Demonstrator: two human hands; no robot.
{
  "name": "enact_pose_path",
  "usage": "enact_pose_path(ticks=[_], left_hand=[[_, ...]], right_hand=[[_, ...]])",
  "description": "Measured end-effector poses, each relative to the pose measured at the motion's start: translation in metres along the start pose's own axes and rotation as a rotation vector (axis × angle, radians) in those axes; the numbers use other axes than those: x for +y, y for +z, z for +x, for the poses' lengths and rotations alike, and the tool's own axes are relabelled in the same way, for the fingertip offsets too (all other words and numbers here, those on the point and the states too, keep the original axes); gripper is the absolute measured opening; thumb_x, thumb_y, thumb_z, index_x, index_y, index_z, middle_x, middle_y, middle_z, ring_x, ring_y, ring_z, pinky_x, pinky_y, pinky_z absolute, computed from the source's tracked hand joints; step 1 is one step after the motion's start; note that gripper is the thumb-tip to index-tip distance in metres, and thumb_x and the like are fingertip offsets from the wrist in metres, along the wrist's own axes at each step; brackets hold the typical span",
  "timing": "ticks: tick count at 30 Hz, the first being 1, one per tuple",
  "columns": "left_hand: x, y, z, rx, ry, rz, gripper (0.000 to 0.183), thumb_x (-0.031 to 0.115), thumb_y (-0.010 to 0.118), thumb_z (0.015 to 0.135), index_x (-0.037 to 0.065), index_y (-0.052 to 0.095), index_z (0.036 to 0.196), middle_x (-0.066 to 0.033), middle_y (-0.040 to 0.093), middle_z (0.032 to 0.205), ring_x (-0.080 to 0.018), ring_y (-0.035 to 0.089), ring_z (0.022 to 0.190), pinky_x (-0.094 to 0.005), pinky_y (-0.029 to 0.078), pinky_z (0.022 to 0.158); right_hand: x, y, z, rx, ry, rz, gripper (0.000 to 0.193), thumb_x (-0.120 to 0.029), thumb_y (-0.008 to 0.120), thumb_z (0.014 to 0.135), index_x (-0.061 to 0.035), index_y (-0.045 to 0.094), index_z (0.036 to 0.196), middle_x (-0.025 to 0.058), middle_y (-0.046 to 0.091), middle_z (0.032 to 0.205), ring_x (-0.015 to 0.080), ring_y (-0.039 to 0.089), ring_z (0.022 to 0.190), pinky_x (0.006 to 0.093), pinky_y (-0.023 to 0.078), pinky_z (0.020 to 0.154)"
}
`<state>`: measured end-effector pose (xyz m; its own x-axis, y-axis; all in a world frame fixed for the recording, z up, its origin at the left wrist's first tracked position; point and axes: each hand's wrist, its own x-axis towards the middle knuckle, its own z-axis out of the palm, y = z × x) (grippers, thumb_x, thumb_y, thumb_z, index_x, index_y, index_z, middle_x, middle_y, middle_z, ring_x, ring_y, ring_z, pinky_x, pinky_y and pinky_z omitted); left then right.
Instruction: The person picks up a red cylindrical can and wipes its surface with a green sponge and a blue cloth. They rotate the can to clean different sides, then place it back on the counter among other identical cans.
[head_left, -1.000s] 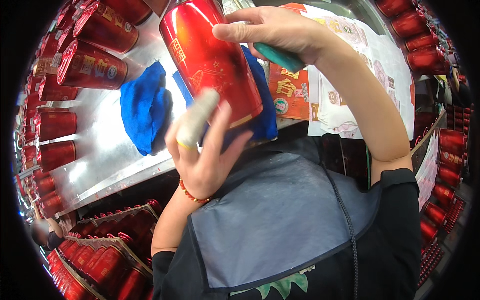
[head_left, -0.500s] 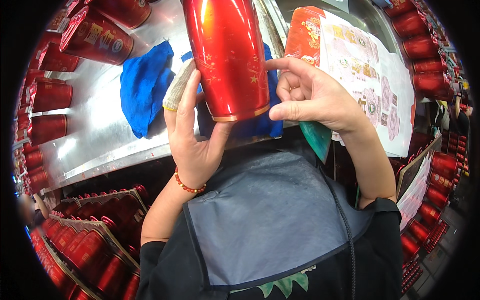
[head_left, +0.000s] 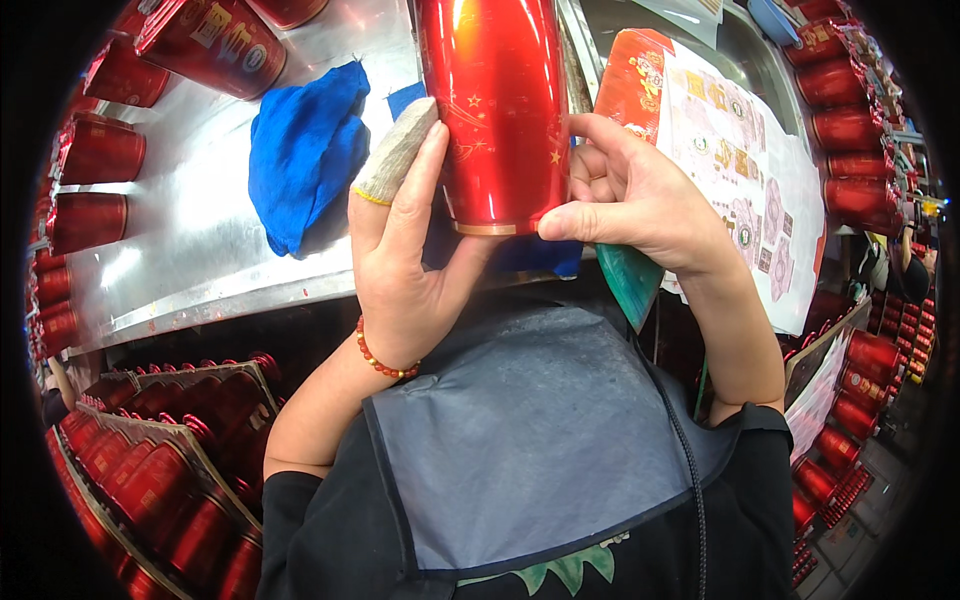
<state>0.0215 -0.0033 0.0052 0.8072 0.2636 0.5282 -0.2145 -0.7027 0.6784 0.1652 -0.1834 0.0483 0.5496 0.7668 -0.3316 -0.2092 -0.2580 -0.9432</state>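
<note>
Between my two hands is a tall, glossy red vessel (head_left: 505, 110) with gold stars and fine line patterns. Its narrower near end has a gold band, and its far end runs out of view. My left hand (head_left: 405, 240) grips its left side, thumb near the bottom end. A pale knitted finger cover with a yellow edge (head_left: 395, 155) sits on one of its fingers, and a red bead bracelet (head_left: 382, 352) circles the wrist. My right hand (head_left: 640, 200) presses thumb and forefinger against the right side, other fingers curled. Under the vessel lies blue cloth (head_left: 550, 262), partly hidden.
A crumpled blue cloth (head_left: 305, 160) lies left on the metal table (head_left: 210, 270). To the right are printed paper sheets (head_left: 735, 170), a red patterned piece (head_left: 632, 85) and a green pointed object (head_left: 632, 280). Red vessels (head_left: 215, 45) stand along both sides; racks of them (head_left: 150, 480) are lower left.
The vessel has shifted to the right, with my left hand following. My right thumb has come against its lower edge. The whole view has moved slightly.
</note>
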Motion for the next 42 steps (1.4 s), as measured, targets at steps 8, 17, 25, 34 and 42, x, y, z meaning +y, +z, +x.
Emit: enact_pose_path(ticks=[8,17,25,34,42], left_hand=[[0.000,0.000,0.005,0.028,0.089,0.090,0.077,0.009,0.088,0.076,0.001,0.055,0.145,-0.0178,0.056,0.145,-0.0313,0.056,0.125,-0.0371,0.047,0.102],[0.004,-0.004,0.009,0.023,0.082,0.071,0.076,0.009,0.089,0.073,0.001,0.058,0.142,-0.0170,0.058,0.143,-0.0315,0.058,0.124,-0.0369,0.048,0.102],[0.011,-0.014,0.014,-0.076,0.027,0.061,0.082,0.010,0.088,0.070,0.002,0.055,0.144,-0.0176,0.054,0.146,-0.0330,0.054,0.126,-0.0392,0.045,0.104],[0.025,-0.015,0.020,-0.092,0.055,0.117,0.071,0.003,0.080,0.075,0.001,0.055,0.142,-0.0205,0.054,0.145,-0.0337,0.053,0.134,-0.0419,0.043,0.113],[0.019,-0.012,0.020,-0.007,0.110,0.081,0.065,-0.002,0.075,0.071,0.005,0.063,0.134,-0.0181,0.058,0.141,-0.0323,0.058,0.123,-0.0368,0.046,0.102]], right_hand=[[-0.017,0.002,0.001,-0.046,0.111,-0.102,0.087,-0.007,0.089,0.079,0.0069,0.038,0.148,0.0128,0.066,0.124,0.0144,0.065,0.111,0.0268,0.053,0.095],[-0.004,-0.004,-0.002,-0.038,0.000,0.027,0.089,-0.026,0.093,0.076,0.0086,0.047,0.144,-0.0035,0.057,0.078,0.0028,0.052,0.069,0.0183,0.039,0.060],[-0.002,-0.005,-0.004,-0.051,0.019,0.021,0.087,-0.018,0.089,0.080,0.0069,0.041,0.149,-0.0017,0.058,0.088,0.0025,0.054,0.075,0.0175,0.042,0.064],[-0.006,-0.006,-0.006,-0.080,0.068,0.011,0.086,-0.010,0.085,0.084,0.0055,0.036,0.153,0.0006,0.060,0.098,0.0049,0.058,0.086,0.0185,0.047,0.073],[-0.010,-0.004,-0.008,-0.064,0.044,-0.025,0.086,-0.011,0.084,0.085,0.0062,0.035,0.153,-0.0015,0.057,0.090,0.0040,0.056,0.080,0.0182,0.044,0.069]])
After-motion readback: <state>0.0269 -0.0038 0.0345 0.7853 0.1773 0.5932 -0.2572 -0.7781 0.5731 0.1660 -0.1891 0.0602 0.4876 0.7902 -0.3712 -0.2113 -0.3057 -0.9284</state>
